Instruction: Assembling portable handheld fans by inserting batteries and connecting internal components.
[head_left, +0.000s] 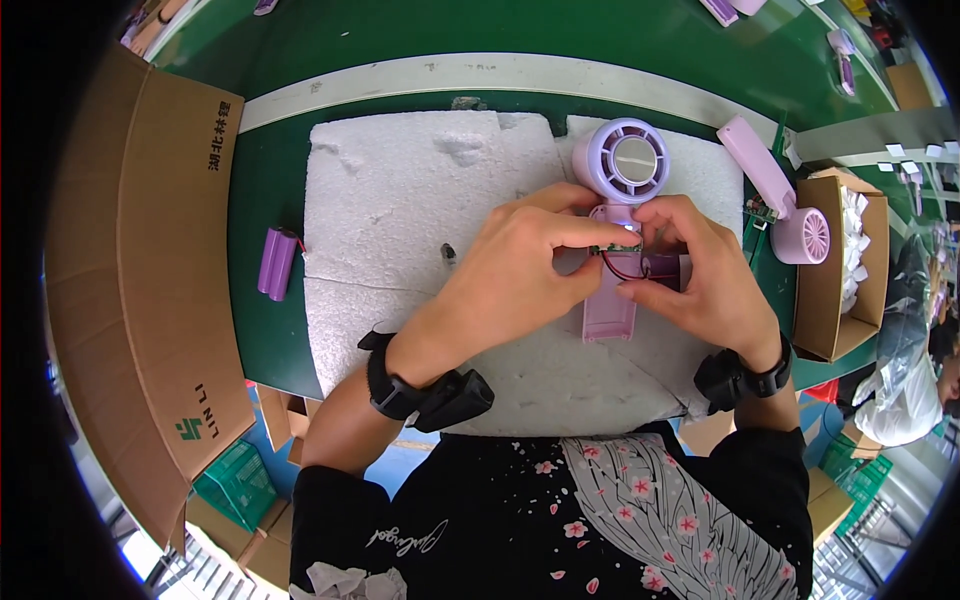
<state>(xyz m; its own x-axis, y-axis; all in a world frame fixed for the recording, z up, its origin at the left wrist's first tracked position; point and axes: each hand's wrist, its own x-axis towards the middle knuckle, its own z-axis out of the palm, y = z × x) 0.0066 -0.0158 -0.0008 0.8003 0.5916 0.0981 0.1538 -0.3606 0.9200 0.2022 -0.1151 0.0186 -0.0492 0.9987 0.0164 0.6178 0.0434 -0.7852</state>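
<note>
A lilac handheld fan (pixel 625 162) lies face up on white foam, its round head pointing away from me and its open handle shell (pixel 608 315) toward me. My left hand (pixel 505 270) is closed, thumb and forefinger pinching a small green circuit board (pixel 622 247) above the shell. Red and black wires (pixel 618 270) curve from the board toward a dark purple battery pack (pixel 664 270). My right hand (pixel 715 285) is closed around that pack, its forefinger near the fan's neck and its thumb at the shell's edge. The fingers hide part of the pack and board.
Under the work is a foam slab (pixel 390 220) on a green table. Another purple battery pack (pixel 277 263) lies left; a pink fan (pixel 775 195) lies right, beside an open carton (pixel 835 290) of white pieces. A tall cardboard box (pixel 170 270) borders the left.
</note>
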